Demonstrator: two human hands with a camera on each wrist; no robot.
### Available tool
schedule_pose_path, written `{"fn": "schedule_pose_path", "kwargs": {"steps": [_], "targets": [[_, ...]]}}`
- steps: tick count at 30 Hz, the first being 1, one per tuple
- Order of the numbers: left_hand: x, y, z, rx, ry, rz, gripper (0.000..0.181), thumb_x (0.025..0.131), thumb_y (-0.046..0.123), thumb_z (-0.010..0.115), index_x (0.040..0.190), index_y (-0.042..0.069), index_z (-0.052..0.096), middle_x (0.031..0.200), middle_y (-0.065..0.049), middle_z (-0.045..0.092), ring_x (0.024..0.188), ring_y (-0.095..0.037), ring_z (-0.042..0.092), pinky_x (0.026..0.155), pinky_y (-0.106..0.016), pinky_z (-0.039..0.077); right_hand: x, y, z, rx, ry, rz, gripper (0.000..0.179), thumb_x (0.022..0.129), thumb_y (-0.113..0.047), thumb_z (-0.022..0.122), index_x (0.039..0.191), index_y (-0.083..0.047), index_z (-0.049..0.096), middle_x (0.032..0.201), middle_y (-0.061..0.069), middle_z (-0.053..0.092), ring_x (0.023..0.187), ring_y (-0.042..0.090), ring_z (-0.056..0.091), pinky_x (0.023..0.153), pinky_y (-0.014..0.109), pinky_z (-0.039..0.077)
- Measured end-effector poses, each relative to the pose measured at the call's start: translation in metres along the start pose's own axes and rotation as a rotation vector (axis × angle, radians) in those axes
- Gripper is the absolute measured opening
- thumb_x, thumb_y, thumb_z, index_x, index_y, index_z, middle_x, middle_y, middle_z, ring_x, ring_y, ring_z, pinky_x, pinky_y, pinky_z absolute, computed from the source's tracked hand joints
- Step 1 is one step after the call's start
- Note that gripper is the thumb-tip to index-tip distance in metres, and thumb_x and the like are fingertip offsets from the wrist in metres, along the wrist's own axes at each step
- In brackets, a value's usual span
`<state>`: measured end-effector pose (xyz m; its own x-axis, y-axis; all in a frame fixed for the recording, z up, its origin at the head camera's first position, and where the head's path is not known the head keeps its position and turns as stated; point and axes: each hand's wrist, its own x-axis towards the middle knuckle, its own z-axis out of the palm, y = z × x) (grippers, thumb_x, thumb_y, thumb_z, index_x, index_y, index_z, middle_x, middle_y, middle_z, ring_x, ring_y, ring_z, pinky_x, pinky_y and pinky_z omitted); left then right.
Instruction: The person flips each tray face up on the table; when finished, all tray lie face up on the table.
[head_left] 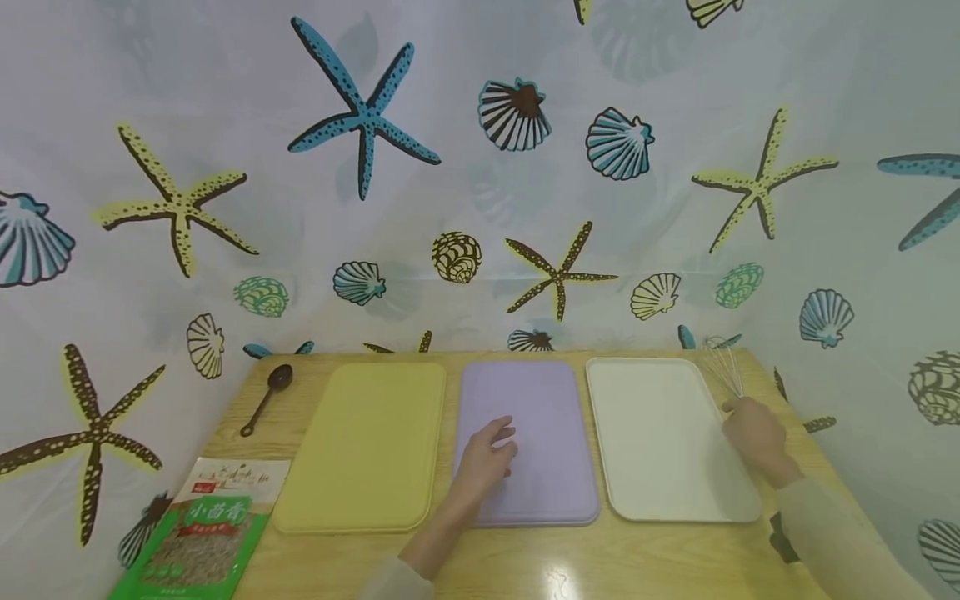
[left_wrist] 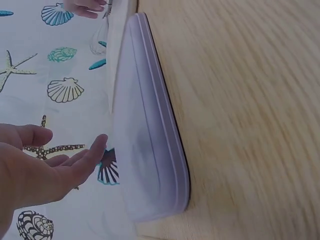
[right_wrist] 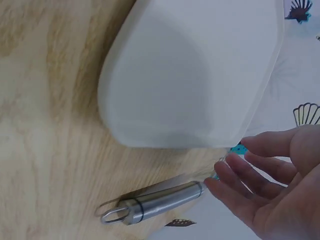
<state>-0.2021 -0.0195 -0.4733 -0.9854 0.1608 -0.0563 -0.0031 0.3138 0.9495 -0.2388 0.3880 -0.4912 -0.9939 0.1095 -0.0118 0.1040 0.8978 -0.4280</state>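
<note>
At far left, a green-and-white packet [head_left: 201, 537] reads "小茴香"; its smaller print is too blurred to read. A dark spoon [head_left: 279, 379] lies beyond it, then a yellow tray [head_left: 375, 442]. The person's left hand [head_left: 486, 461] hangs above a purple tray [head_left: 551, 433], fingers loosely bent, holding nothing. Past a white tray [head_left: 645, 433], the right hand [head_left: 756, 437], fingers relaxed and parted, reaches over a whisk [right_wrist: 167, 202] lying beside that tray; contact cannot be told. The wood-grained tabletop [head_left: 322, 567] meets cloth [head_left: 450, 83] printed with starfish and shells.
</note>
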Motion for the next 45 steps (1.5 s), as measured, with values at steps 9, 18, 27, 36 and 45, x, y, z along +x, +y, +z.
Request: {"fn": "schedule_pose_path", "kwargs": {"steps": [9,18,27,36,45], "targets": [[0.005,-0.034,-0.029,0.337,0.121,0.128,0.05,0.091,0.003,0.053,0.138,-0.01,0.042,0.137,-0.031,0.046,0.126,-0.047,0.044,0.104,-0.056,0.038,-0.002,-0.062,0.035,0.025,0.038,-0.186,0.045,0.091,-0.006,0.058,0.127,0.018,0.046,0.117,0.038,0.056,0.099,0.048,0.06,0.082,0.054,0.052],[0.011,-0.052,-0.042,0.562,0.151,0.154,0.052,0.092,0.006,0.055,0.137,-0.015,0.04,0.14,-0.037,0.039,0.13,-0.05,0.037,0.107,-0.057,0.033,-0.014,-0.142,0.066,0.162,-0.057,-0.239,0.051,0.097,-0.014,0.055,0.138,0.012,0.039,0.089,0.025,0.066,0.063,0.027,0.06,0.073,0.045,0.054],[0.018,-0.061,-0.039,0.552,0.13,0.128,0.061,0.088,0.01,0.066,0.137,-0.014,0.04,0.144,-0.037,0.031,0.132,-0.05,0.034,0.108,-0.056,0.032,-0.019,-0.183,0.097,0.195,-0.022,-0.372,0.056,0.092,-0.012,0.063,0.136,0.016,0.041,0.118,0.031,0.059,0.109,0.045,0.058,0.098,0.051,0.046],[0.018,-0.061,-0.033,0.533,0.048,0.037,0.084,0.078,0.02,0.08,0.141,-0.012,0.036,0.149,-0.034,0.025,0.136,-0.046,0.029,0.111,-0.052,0.029,-0.02,-0.194,0.116,0.2,-0.088,-0.284,0.07,0.087,-0.016,0.07,0.138,0.017,0.036,0.138,0.035,0.042,0.128,0.05,0.039,0.109,0.055,0.032],[0.023,-0.064,-0.035,0.558,-0.022,-0.016,0.083,0.078,0.026,0.08,0.14,-0.01,0.04,0.153,-0.03,0.02,0.139,-0.043,0.026,0.112,-0.05,0.027,-0.025,-0.194,0.121,0.116,-0.087,-0.236,0.076,0.082,-0.025,0.077,0.135,0.016,0.04,0.135,0.044,0.037,0.124,0.056,0.04,0.105,0.058,0.036]]}}
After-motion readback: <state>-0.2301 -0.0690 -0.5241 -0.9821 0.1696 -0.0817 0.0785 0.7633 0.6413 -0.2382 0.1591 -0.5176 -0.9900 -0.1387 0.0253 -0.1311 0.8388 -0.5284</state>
